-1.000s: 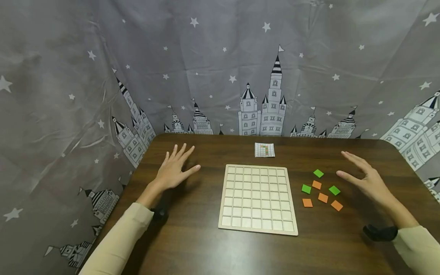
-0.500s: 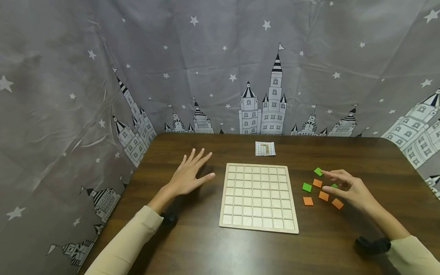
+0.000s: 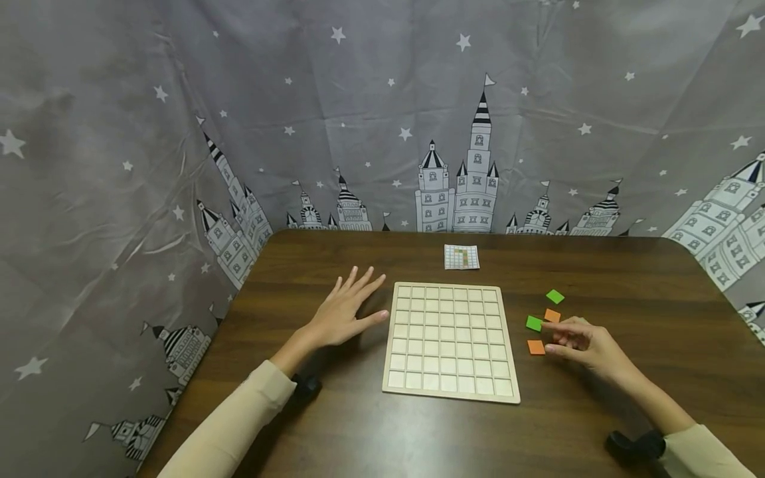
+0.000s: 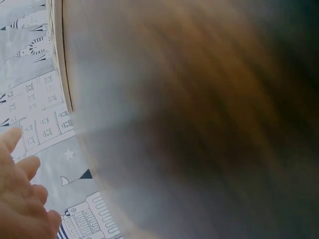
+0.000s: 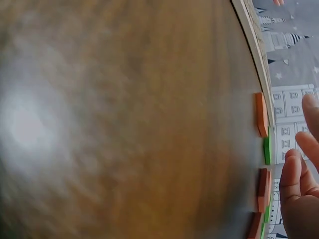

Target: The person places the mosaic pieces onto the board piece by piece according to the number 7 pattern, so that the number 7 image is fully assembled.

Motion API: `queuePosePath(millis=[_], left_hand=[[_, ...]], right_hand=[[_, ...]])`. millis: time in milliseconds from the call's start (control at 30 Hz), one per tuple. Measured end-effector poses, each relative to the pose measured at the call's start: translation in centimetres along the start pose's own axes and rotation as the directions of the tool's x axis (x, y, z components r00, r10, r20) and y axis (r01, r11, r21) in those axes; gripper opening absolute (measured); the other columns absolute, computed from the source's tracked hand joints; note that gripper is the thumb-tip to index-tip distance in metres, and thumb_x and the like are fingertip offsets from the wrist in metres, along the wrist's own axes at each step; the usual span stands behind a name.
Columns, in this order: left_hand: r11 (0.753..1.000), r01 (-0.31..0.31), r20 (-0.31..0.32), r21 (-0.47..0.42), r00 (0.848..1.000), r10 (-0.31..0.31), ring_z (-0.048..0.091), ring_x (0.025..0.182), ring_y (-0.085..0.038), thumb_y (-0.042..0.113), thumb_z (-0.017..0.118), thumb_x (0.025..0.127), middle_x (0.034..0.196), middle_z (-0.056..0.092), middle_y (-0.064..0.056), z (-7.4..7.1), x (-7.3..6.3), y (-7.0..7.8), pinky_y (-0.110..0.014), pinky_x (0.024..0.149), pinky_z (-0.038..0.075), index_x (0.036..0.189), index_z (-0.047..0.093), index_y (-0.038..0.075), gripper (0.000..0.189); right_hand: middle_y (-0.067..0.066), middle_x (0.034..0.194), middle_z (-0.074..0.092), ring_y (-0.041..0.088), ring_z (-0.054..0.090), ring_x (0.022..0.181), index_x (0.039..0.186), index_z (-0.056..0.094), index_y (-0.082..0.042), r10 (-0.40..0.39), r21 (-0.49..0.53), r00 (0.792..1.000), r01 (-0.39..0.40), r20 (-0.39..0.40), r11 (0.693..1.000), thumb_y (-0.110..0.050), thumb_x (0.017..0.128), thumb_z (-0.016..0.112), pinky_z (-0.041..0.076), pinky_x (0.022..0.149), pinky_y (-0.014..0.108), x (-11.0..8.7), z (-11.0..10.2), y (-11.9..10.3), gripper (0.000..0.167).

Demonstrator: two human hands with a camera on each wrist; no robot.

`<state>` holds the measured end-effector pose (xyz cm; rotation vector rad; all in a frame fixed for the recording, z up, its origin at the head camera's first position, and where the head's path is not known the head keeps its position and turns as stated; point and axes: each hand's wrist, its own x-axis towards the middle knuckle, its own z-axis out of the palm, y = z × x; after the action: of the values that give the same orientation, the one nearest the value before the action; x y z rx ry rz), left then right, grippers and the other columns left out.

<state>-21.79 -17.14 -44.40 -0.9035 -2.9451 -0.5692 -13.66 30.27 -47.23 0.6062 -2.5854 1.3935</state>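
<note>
My left hand [image 3: 346, 315], fingers spread, hovers beside the left edge of a pale wooden grid board [image 3: 451, 342]. My right hand [image 3: 588, 348] is over a group of small square tiles, index finger and thumb apart. Its index fingertip is right at a green tile [image 3: 534, 323], its thumb tip at an orange tile [image 3: 536, 347]. Beyond them lie another orange tile [image 3: 552, 315] and a green tile [image 3: 555, 297]. The right hand hides other tiles in the head view; the right wrist view shows an orange tile [image 5: 262, 190] below the fingers [image 5: 290, 177].
Behind the board lies a small printed grid card [image 3: 461, 257] with coloured squares on it. Everything rests on a dark wooden table [image 3: 412, 431]. A grey curtain [image 3: 358, 99] with castles and stars hangs along the table's back and left sides.
My right hand has moved left and nearer over the tiles, its fingers drawing closer together. My left hand has moved right to the board's edge. The tiles in sight stay where they were.
</note>
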Motion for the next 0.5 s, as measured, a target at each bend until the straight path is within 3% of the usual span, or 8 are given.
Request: queuePosePath(millis=[233, 500], left_hand=[[1.0, -0.02, 0.042, -0.013, 0.999, 0.021, 0.006, 0.15, -0.041, 0.06, 0.049, 0.098, 0.164, 0.02, -0.013, 1.0, 0.4, -0.3, -0.065, 0.115, 0.009, 0.159, 0.029, 0.019, 0.076], [0.999, -0.046, 0.077, -0.003, 0.996, 0.046, 0.009, 0.149, -0.042, 0.054, 0.051, 0.099, 0.163, 0.021, -0.014, 1.9, 0.4, -0.4, -0.064, 0.115, 0.009, 0.159, 0.029, 0.018, 0.074]], right_hand=[[0.006, 0.081, 0.056, 0.008, 0.048, 0.069, 0.109, 0.072, 0.009, -0.009, -0.052, 1.0, 0.011, 0.023, 0.999, 0.006, 0.077, 0.08, 0.042, 0.055, 0.02, -0.3, 0.6, 0.1, 0.033], [0.001, 0.081, 0.055, 0.008, 0.047, 0.067, 0.108, 0.073, 0.006, -0.018, -0.085, 0.999, 0.021, 0.032, 0.996, 0.002, 0.077, 0.082, 0.041, 0.054, 0.02, -0.3, 0.8, 0.2, 0.032]])
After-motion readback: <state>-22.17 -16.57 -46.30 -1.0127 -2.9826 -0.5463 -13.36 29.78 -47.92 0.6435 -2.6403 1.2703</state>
